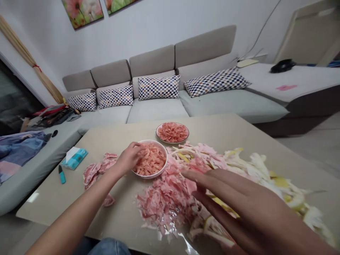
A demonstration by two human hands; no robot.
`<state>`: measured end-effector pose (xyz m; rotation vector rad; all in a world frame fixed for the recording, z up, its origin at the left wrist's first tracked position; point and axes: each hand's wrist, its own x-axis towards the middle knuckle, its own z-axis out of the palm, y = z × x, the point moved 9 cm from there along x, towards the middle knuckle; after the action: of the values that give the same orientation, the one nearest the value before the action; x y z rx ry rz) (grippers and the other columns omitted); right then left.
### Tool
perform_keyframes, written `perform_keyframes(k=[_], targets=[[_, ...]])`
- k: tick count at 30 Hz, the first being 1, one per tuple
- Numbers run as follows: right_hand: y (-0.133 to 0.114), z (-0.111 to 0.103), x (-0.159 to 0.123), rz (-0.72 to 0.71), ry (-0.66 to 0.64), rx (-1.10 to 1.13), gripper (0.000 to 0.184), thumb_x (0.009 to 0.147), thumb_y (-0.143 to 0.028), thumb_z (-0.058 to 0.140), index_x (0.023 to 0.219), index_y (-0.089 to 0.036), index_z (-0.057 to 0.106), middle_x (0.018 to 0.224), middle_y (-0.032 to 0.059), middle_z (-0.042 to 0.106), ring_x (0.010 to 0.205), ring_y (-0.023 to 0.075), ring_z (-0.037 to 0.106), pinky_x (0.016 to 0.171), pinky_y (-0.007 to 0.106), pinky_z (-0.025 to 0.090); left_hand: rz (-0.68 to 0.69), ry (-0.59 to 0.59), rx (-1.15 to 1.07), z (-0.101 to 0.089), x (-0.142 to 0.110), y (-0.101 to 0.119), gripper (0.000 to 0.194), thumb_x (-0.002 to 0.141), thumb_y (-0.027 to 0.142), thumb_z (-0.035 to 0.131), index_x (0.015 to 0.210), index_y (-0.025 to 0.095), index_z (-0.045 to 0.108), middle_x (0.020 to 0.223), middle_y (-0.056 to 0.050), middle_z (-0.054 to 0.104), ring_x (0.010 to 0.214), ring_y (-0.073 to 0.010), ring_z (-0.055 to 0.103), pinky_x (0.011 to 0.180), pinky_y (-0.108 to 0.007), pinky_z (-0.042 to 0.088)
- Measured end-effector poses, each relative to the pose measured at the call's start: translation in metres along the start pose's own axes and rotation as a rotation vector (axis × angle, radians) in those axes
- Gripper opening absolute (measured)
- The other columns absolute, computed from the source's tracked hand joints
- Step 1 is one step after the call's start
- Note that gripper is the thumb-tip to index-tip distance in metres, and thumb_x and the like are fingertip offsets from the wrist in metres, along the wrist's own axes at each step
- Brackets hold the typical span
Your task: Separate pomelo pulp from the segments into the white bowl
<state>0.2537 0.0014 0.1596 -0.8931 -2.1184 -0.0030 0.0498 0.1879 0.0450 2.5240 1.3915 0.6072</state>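
My left hand point(131, 156) reaches over the left rim of a white bowl point(166, 165) with bent fingers. Peeled pink pomelo flesh point(152, 160) fills this bowl, and my fingertips are down at it; whatever they pinch is hidden. Large in the foreground, my right hand point(239, 202) has its fingers stretched out and apart over a heap of thin pink membrane scraps point(170, 198). A bit of pink membrane shows by its fingertips, apparently behind them. Left of the bowl lie pomelo segments point(92, 173) still in their skins.
Behind the bowl stands a dark-rimmed plate point(172, 141) of pink flesh. Yellow-white pomelo rind point(287, 191) spreads over the table's right side. A blue tissue pack point(75, 159) and a teal-handled tool point(62, 175) lie at left. A grey sofa point(159, 109) borders the far side.
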Motion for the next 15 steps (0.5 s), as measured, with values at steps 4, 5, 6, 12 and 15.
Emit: perform_keyframes(k=[4, 5, 6, 12, 15], targets=[[-0.004, -0.015, -0.007, 0.002, 0.097, 0.036, 0.012, 0.091, -0.023, 0.056, 0.099, -0.028, 0.064, 0.078, 0.0057, 0.072, 0.066, 0.0211, 0.067, 0.052, 0.031, 0.051, 0.14, -0.113, 0.045, 0.015, -0.004, 0.02, 0.039, 0.082, 0.021, 0.064, 0.12, 0.03, 0.064, 0.137, -0.008, 0.055, 0.127, -0.028, 0.048, 0.106, -0.045, 0.035], [-0.004, -0.016, -0.008, 0.0, 0.105, 0.044, 0.011, 0.09, -0.024, 0.058, 0.099, -0.028, 0.064, 0.079, 0.0058, 0.072, 0.067, 0.0214, 0.068, 0.052, 0.031, 0.051, 0.172, -0.143, 0.052, 0.02, -0.003, 0.024, 0.039, 0.081, 0.021, 0.064, 0.119, 0.03, 0.065, 0.138, -0.008, 0.056, 0.128, -0.0288, 0.047, 0.107, -0.046, 0.034], [-0.004, -0.016, -0.008, 0.0, 0.106, 0.048, 0.012, 0.09, -0.025, 0.058, 0.1, -0.029, 0.064, 0.08, 0.0059, 0.073, 0.067, 0.0215, 0.068, 0.053, 0.031, 0.051, 0.2, -0.168, 0.056, 0.024, -0.002, 0.026, 0.039, 0.082, 0.02, 0.064, 0.12, 0.029, 0.064, 0.139, -0.008, 0.055, 0.128, -0.0285, 0.048, 0.108, -0.046, 0.034], [-0.003, -0.011, -0.002, -0.005, 0.06, 0.004, 0.016, 0.092, -0.027, 0.055, 0.105, -0.027, 0.065, 0.072, 0.0054, 0.07, 0.06, 0.0203, 0.067, 0.049, 0.029, 0.052, 0.265, -0.246, 0.082, 0.044, 0.035, 0.021, 0.051, 0.082, 0.011, 0.056, 0.132, 0.024, 0.056, 0.145, -0.01, 0.049, 0.132, -0.0261, 0.044, 0.111, -0.041, 0.033], [-0.003, -0.008, -0.002, -0.032, 0.044, -0.027, 0.014, 0.092, -0.026, 0.054, 0.101, -0.027, 0.064, 0.07, 0.0049, 0.069, 0.058, 0.0196, 0.066, 0.048, 0.028, 0.052, 0.215, -0.272, 0.1, 0.05, 0.061, 0.004, 0.044, 0.085, 0.013, 0.057, 0.128, 0.021, 0.058, 0.137, -0.012, 0.054, 0.124, -0.0261, 0.051, 0.105, -0.042, 0.04]])
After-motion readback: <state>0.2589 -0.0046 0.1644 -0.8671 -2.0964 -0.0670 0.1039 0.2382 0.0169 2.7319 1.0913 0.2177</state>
